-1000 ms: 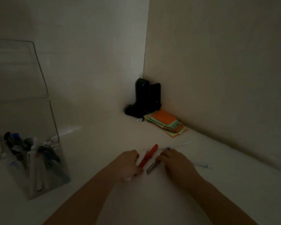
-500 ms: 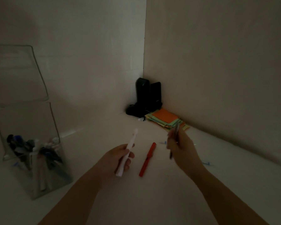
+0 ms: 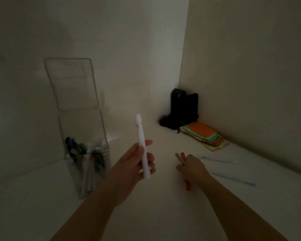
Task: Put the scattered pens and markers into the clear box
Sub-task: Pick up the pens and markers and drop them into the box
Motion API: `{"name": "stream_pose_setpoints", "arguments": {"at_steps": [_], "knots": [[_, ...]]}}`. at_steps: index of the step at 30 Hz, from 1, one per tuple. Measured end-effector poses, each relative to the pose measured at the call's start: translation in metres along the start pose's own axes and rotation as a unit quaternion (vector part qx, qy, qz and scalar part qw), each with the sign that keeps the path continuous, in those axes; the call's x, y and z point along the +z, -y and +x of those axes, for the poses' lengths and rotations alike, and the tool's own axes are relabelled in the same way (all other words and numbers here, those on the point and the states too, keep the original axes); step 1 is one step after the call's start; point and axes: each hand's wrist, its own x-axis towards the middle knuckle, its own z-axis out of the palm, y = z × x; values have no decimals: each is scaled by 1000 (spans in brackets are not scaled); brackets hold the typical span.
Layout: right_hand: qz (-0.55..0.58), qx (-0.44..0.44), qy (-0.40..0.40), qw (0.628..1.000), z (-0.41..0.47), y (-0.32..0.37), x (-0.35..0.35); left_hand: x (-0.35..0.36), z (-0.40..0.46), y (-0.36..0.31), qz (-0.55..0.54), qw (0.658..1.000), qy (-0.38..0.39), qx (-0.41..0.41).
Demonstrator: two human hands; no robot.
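My left hand (image 3: 134, 164) is raised above the white table and grips a white marker (image 3: 141, 145), held nearly upright. The clear box (image 3: 84, 136) stands to its left with its lid open; several pens and markers stand inside. My right hand (image 3: 192, 168) is low on the table, closed on a grey pen (image 3: 179, 158) and over a red marker (image 3: 187, 185), whose ends stick out on both sides of the hand. Two thin clear pens (image 3: 217, 160) (image 3: 233, 179) lie on the table to the right.
A stack of coloured paper notes (image 3: 203, 134) lies near the back corner, with a black device (image 3: 181, 108) behind it. Walls close off the back and the right side of the table.
My left hand lifted the white marker higher and more upright. My right hand, holding the grey pen, came down onto the red marker. The view has turned left, so the box sits nearer the middle.
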Motion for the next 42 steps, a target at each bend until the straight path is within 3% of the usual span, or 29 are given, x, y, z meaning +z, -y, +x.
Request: {"name": "stream_pose_setpoints", "arguments": {"at_steps": [2, 4, 6, 8, 10, 15, 17, 21, 25, 28, 31, 33, 36, 39, 42], "knots": [[207, -1, 51, 977, -12, 15, -12, -7, -9, -14, 3, 999, 25, 24], [391, -33, 112, 913, -28, 34, -24, -16, -17, -27, 45, 997, 4, 57], [492, -121, 194, 840, -42, 55, -33, -26, -26, -45, 110, 988, -55, 94], [518, -189, 257, 794, -55, 76, -39, -36, -35, -64, 182, 968, -105, 136], [521, -225, 282, 774, -62, 97, -40, -49, -44, -82, 253, 938, -152, 183], [566, -250, 250, 745, -69, 149, -37, -85, -57, -126, 485, 791, -276, 251], [569, -258, 224, 748, -71, 166, -36, -90, -60, -140, 540, 747, -269, 277], [575, -280, 173, 749, -74, 199, -26, -87, -62, -159, 529, 773, -237, 256], [500, -305, 120, 802, -83, 219, -7, -89, -56, -165, 592, 739, -239, 215], [396, -348, 75, 846, -87, 222, 13, -91, -45, -158, 655, 708, -224, 137], [332, -348, 44, 876, -85, 220, 23, -93, -32, -143, 665, 720, -175, 87], [342, -341, 25, 875, -81, 215, 22, -95, -29, -134, 642, 737, -179, 112], [360, -360, 0, 861, -78, 211, 20, -99, -29, -124, 637, 726, -202, 160], [321, -359, 5, 876, -80, 210, 23, -100, -28, -113, 699, 677, -181, 143], [345, -367, 1, 864, -83, 207, 26, -101, -33, -104, 745, 625, -165, 164]]}}
